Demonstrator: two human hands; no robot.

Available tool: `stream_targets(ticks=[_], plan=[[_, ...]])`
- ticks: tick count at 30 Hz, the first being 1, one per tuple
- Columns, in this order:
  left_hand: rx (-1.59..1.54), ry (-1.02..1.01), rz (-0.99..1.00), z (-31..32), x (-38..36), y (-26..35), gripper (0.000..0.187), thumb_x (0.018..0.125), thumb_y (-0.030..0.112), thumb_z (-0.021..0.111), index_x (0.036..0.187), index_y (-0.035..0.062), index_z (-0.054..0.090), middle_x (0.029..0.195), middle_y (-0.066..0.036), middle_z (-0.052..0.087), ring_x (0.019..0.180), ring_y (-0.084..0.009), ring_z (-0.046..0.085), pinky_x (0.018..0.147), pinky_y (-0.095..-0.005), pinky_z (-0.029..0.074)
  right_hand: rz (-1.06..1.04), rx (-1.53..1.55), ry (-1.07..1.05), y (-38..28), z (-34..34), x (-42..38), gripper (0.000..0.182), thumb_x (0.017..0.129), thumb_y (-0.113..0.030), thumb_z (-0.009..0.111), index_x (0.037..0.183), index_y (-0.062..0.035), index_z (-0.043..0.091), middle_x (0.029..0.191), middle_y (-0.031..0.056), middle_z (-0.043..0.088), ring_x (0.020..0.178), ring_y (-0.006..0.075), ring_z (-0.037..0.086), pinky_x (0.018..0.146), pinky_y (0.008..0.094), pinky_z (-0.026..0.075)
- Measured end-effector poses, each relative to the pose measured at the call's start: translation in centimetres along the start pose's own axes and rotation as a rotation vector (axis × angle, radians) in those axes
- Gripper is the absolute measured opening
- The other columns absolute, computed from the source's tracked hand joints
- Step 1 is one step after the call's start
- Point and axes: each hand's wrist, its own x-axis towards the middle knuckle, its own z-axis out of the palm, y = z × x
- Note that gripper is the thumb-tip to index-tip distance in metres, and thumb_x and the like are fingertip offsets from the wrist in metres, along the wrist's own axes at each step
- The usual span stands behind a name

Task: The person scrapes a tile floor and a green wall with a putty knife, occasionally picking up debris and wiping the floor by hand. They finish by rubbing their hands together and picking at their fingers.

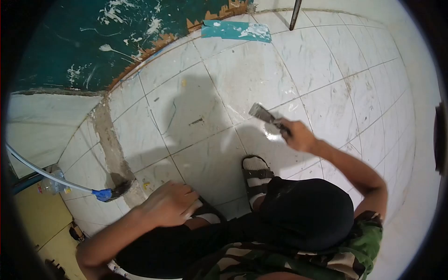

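My right hand [298, 136] is closed round the dark handle of a scraper [262, 113], whose flat, whitish-smeared blade points up and left above the floor tiles. Bent over my left knee, my left hand [175, 204] has its fingers curled together; something small and pale shows at its fingertips, too small to name. Below the hands are my sandalled feet, one sandal [257, 173] plainly seen on the tiles and the other partly hidden by my left hand.
White marbled tiles [200, 121] cover the floor. A teal board [93, 37] with white smears and splintered edge stands upper left, a teal strip [235, 31] beside it. A hose [51, 171] with blue wrapping, a plastic bottle [53, 182] and a yellow cabinet [37, 214] are at left.
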Motion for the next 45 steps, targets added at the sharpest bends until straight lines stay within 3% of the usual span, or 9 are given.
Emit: stream_targets(ticks=[5,7,10,20,36,39,41,43,45], plan=[[-0.031,0.312,0.386,5.4,15.4,-3.0,0.017,0.093,0.018,0.062,0.096,0.0015,0.059,0.090,-0.015,0.057,0.084,-0.0350,0.060,0.077,-0.0446,0.050,0.138,0.315,0.153,-0.8,9.1,-2.9,0.056,0.090,-0.011,0.066,0.136,0.0030,0.038,0.084,0.0308,0.066,0.077,0.0476,0.066,0.069,0.0503,0.051],[-0.168,0.531,0.507,6.9,21.1,-3.6,0.015,0.093,0.015,0.060,0.098,0.0005,0.060,0.093,-0.016,0.058,0.086,-0.0352,0.059,0.079,-0.0441,0.049,0.071,0.356,0.271,0.5,12.8,-3.2,0.047,0.092,-0.013,0.066,0.130,0.0054,0.045,0.081,0.0215,0.067,0.065,0.0359,0.066,0.058,0.0427,0.050],[-0.291,0.636,0.507,10.2,26.7,-5.1,0.013,0.091,0.012,0.058,0.094,-0.0002,0.059,0.093,-0.016,0.059,0.085,-0.0350,0.058,0.082,-0.0435,0.048,0.549,1.105,0.039,-0.9,14.6,-3.5,0.015,0.099,-0.017,0.058,0.105,-0.0032,0.059,0.071,0.0015,0.056,0.047,0.0099,0.048,0.040,0.0237,0.034],[-0.226,0.508,0.542,14.0,31.3,-11.2,0.032,0.083,0.020,0.059,0.053,0.0094,0.057,0.055,-0.012,0.056,0.059,-0.0331,0.057,0.072,-0.0425,0.045,0.790,1.452,-0.056,-4.4,13.6,-1.0,0.022,0.105,-0.028,0.047,0.091,-0.0109,0.051,0.067,-0.0032,0.043,0.046,0.0082,0.037,0.040,0.0278,0.030],[-0.322,0.529,0.626,13.0,32.0,-11.4,0.030,0.081,0.021,0.052,0.053,0.0084,0.048,0.057,-0.013,0.054,0.059,-0.0357,0.054,0.068,-0.0467,0.043,1.034,1.381,0.006,-5.6,12.0,0.7,0.022,0.102,-0.025,0.048,0.082,-0.0150,0.044,0.063,-0.0058,0.033,0.048,0.0087,0.031,0.043,0.0278,0.025],[-0.311,0.578,0.624,12.8,33.1,-12.8,0.029,0.080,0.023,0.053,0.056,0.0078,0.047,0.058,-0.012,0.051,0.060,-0.0348,0.052,0.068,-0.0455,0.041,0.446,1.038,-0.034,-2.1,14.2,0.8,0.020,0.102,-0.025,0.049,0.085,-0.0139,0.046,0.064,-0.0056,0.034,0.048,0.0086,0.031,0.043,0.0273,0.025],[-0.289,0.613,0.633,12.6,33.4,-12.6,0.029,0.080,0.024,0.053,0.057,0.0074,0.047,0.058,-0.012,0.049,0.061,-0.0343,0.052,0.067,-0.0450,0.041,0.888,1.362,-0.025,-4.7,11.1,2.2,0.018,0.101,-0.025,0.048,0.094,-0.0092,0.051,0.066,-0.0021,0.042,0.049,0.0124,0.039,0.043,0.0300,0.030],[-0.337,0.920,0.677,13.5,32.9,-10.9,0.029,0.081,0.024,0.053,0.057,0.0078,0.048,0.058,-0.012,0.049,0.061,-0.0338,0.051,0.068,-0.0456,0.040,0.929,1.363,-0.031,-5.9,10.1,0.9,0.019,0.101,-0.025,0.048,0.092,-0.0094,0.051,0.066,-0.0020,0.043,0.049,0.0122,0.039,0.043,0.0302,0.030],[-0.339,0.747,0.649,13.6,32.8,-11.0,0.029,0.081,0.025,0.053,0.058,0.0079,0.048,0.058,-0.012,0.049,0.060,-0.0338,0.051,0.068,-0.0456,0.040,0.975,1.366,-0.043,-5.9,9.9,0.7,0.019,0.101,-0.025,0.048,0.090,-0.0097,0.051,0.067,-0.0019,0.044,0.049,0.0121,0.039,0.042,0.0303,0.030]])
